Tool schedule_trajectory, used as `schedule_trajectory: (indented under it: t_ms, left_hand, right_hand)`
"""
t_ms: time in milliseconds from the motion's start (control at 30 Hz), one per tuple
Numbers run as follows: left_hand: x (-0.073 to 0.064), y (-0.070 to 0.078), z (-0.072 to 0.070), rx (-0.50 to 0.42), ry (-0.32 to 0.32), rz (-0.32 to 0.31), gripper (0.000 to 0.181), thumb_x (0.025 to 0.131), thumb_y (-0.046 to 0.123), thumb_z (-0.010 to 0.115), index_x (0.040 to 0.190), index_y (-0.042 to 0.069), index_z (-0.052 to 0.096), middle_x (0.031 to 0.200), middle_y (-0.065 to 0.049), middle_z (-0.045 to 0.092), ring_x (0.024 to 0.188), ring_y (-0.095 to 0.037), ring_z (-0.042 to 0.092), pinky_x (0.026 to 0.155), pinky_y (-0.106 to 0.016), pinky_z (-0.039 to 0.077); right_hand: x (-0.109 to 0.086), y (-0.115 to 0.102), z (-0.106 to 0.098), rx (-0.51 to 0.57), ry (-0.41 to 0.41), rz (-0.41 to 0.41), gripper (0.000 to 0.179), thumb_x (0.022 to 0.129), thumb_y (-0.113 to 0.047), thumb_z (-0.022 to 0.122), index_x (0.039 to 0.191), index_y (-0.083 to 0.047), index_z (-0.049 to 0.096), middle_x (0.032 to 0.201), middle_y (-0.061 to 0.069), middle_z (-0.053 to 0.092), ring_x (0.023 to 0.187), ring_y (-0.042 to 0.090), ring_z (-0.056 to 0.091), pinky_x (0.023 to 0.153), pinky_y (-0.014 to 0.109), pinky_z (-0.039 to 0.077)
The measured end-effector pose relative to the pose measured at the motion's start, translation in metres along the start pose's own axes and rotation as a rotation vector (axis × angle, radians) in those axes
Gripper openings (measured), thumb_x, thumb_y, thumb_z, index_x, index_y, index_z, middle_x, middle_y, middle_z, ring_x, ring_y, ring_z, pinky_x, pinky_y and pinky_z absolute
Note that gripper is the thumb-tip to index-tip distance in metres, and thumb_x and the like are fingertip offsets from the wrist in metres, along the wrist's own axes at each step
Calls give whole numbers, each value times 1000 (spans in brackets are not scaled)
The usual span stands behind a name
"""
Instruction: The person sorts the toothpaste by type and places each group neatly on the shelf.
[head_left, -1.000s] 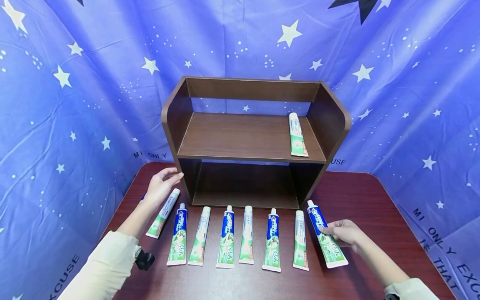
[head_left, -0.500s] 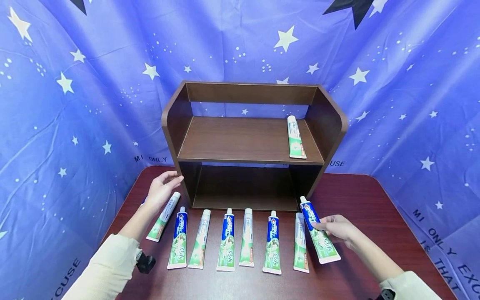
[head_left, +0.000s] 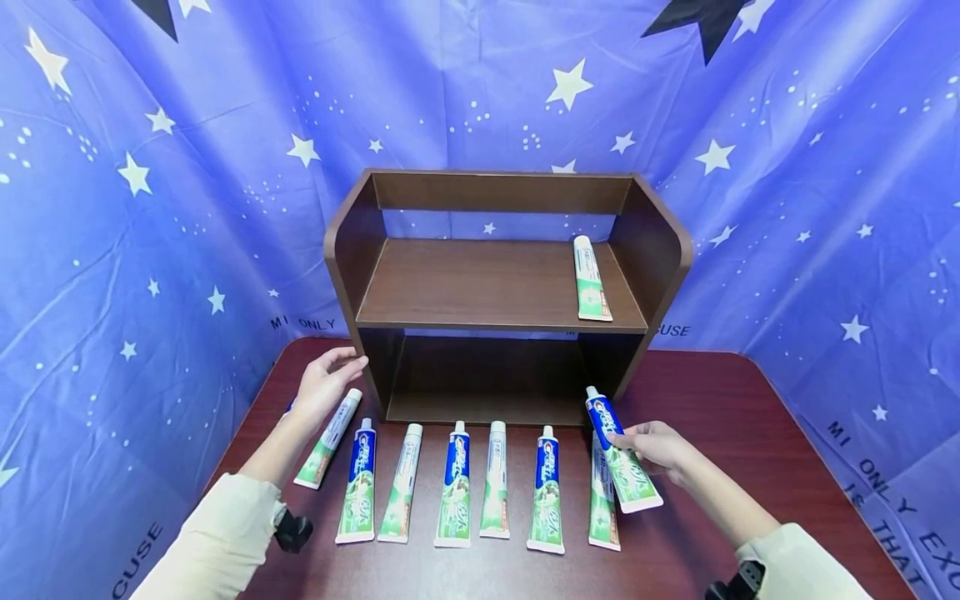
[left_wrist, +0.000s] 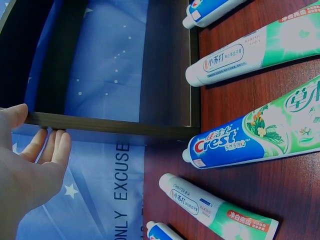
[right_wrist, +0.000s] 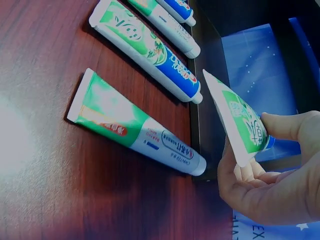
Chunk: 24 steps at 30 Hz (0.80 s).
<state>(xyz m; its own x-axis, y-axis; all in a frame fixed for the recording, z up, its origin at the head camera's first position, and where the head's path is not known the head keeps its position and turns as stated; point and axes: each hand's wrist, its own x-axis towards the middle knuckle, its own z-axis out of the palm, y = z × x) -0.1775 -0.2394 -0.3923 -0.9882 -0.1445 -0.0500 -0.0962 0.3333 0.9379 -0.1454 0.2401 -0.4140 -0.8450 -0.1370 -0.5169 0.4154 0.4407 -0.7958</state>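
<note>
My right hand (head_left: 656, 446) pinches a blue-and-green Crest toothpaste tube (head_left: 626, 467) between thumb and fingers. The tube is raised off the table and tilted, its cap toward the shelf, partly covering a white-and-green toothpaste tube (head_left: 604, 508) in the head view. At the left, my left hand (head_left: 330, 379) grips the front edge of the side panel of a dark brown two-tier shelf (head_left: 472, 283); in the left wrist view the thumb and fingers (left_wrist: 62, 150) lie on opposite faces of this panel (left_wrist: 110, 125). On the upper board, at the right, lies a white-and-green tube (head_left: 592, 279).
Several toothpaste tubes lie in a row before the shelf, Crest tubes (head_left: 453, 492) alternating with white-and-green ones (head_left: 495, 483). Another blue tube's end shows beside the left wrist. The dark red table (head_left: 712, 400) is enclosed by a blue star-patterned curtain (head_left: 450, 100).
My right hand has lifted the Crest tube from the right end of the row and moved it left and toward the shelf. The left hand stays at the shelf's side. The head view has tilted slightly.
</note>
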Motion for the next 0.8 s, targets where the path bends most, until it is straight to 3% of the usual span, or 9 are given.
schedule_trajectory:
  t_ms: [67, 400, 667, 800]
  left_hand:
    - [1, -2, 0, 1, 1, 0, 50, 96, 25, 57, 135, -4, 48, 132, -25, 56, 97, 0, 63, 88, -13, 53]
    - [0, 1, 2, -28, -2, 9, 51, 96, 24, 58, 135, -6, 46, 134, -27, 55, 102, -4, 64, 86, -11, 53]
    - [0, 2, 0, -15, 10, 10, 51, 96, 26, 57, 136, -5, 46, 134, -27, 55, 102, -4, 64, 85, -9, 52]
    - [-1, 1, 0, -5, 1, 2, 53, 96, 28, 57, 136, -5, 46, 134, -26, 55, 106, -8, 65, 91, -15, 53]
  right_hand:
    - [2, -2, 2, 7, -2, -3, 31, 93, -20, 60, 106, 7, 56, 66, -5, 60, 65, 8, 59, 63, 26, 55]
    - [12, -13, 12, 71, -75, -37, 24, 97, -21, 54, 99, 3, 56, 67, -5, 60, 66, 7, 60, 65, 26, 55]
    - [24, -22, 25, 111, -89, -25, 34, 99, -20, 51, 113, 11, 51, 72, -4, 61, 69, 8, 61, 68, 27, 56]
    - [30, -24, 31, 136, -93, -20, 36, 99, -20, 50, 116, 12, 49, 72, -4, 61, 68, 7, 60, 67, 26, 55]
